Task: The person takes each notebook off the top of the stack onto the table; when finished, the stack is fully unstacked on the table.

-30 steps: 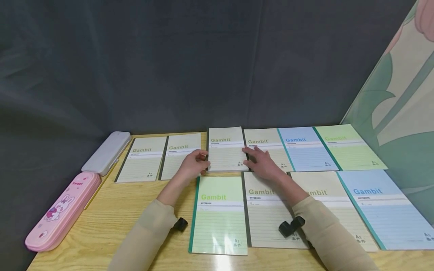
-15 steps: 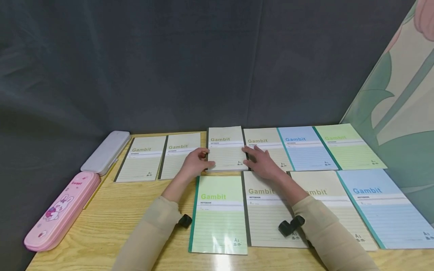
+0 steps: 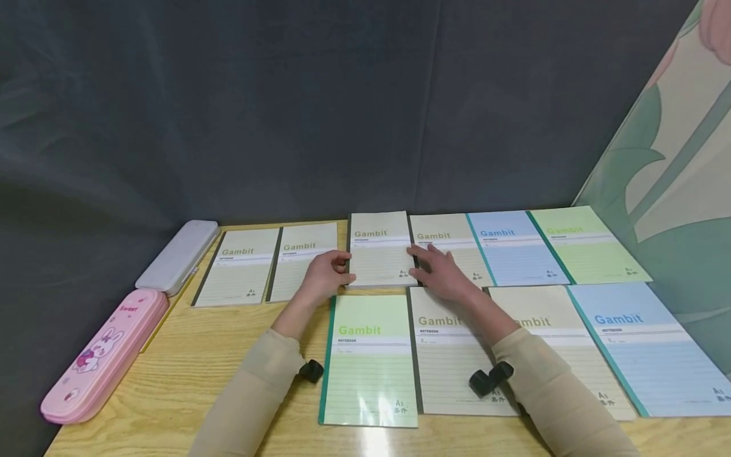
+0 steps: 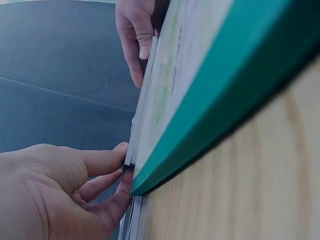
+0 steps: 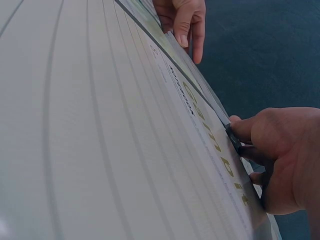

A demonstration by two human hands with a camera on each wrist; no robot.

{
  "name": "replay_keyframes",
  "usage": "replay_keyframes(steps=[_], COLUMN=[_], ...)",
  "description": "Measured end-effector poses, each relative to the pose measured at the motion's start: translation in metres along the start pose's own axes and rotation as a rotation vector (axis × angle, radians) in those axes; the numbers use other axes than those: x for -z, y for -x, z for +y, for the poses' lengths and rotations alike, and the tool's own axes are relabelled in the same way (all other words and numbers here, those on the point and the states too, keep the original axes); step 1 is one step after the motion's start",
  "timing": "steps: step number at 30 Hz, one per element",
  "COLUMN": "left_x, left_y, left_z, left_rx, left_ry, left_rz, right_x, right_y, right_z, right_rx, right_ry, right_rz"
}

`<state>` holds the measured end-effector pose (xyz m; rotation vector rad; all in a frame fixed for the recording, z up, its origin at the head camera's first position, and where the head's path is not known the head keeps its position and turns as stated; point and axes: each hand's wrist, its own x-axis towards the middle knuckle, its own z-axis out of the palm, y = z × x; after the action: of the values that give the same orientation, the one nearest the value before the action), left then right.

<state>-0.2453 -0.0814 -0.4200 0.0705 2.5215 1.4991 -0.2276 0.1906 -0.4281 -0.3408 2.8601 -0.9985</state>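
A cream Gambit notebook (image 3: pixel 378 263) with a dark spine lies in the middle of the back row. My left hand (image 3: pixel 324 276) pinches its left edge near the lower corner, thumb at the cover and curled fingers at the side. In the left wrist view, the left thumb and fingers (image 4: pixel 102 162) meet at that dark spine corner. On the opposite side my right hand (image 3: pixel 442 274) holds the right edge, thumb and forefinger spread along it. Its fingers (image 5: pixel 247 128) close about the edge in the right wrist view. A green notebook (image 3: pixel 371 381) lies nearer me.
Two more cream notebooks (image 3: pixel 240 273) lie at the left. Cream, blue and green notebooks (image 3: pixel 588 244) continue the back row rightward. Cream and blue ones (image 3: pixel 657 374) fill the front right. A pink pencil case (image 3: pixel 105 355) and a white case (image 3: pixel 178 255) line the table's left edge.
The left thumb slid right onto the notebook's cover, then drew back slightly toward its edge; the left forearm shifted a little right. My right hand and the notebooks stay nearly where they were.
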Motion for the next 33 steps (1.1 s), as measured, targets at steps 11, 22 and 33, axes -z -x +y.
replay_keyframes(steps=[11,22,33], left_x=[0.0,0.012,0.026], left_y=[-0.004,-0.002,0.008], left_z=[-0.002,-0.002,0.001], left_rx=[-0.003,0.004,0.042], left_ry=[0.122,0.138,0.245], left_rz=[-0.001,-0.022,-0.106], right_x=[0.0,-0.001,-0.003], right_y=[0.0,-0.001,0.001], right_z=[0.001,0.0,0.0], right_rx=[0.013,-0.013,-0.001], right_ry=[0.002,0.01,0.015], right_rz=[0.014,0.006,0.008])
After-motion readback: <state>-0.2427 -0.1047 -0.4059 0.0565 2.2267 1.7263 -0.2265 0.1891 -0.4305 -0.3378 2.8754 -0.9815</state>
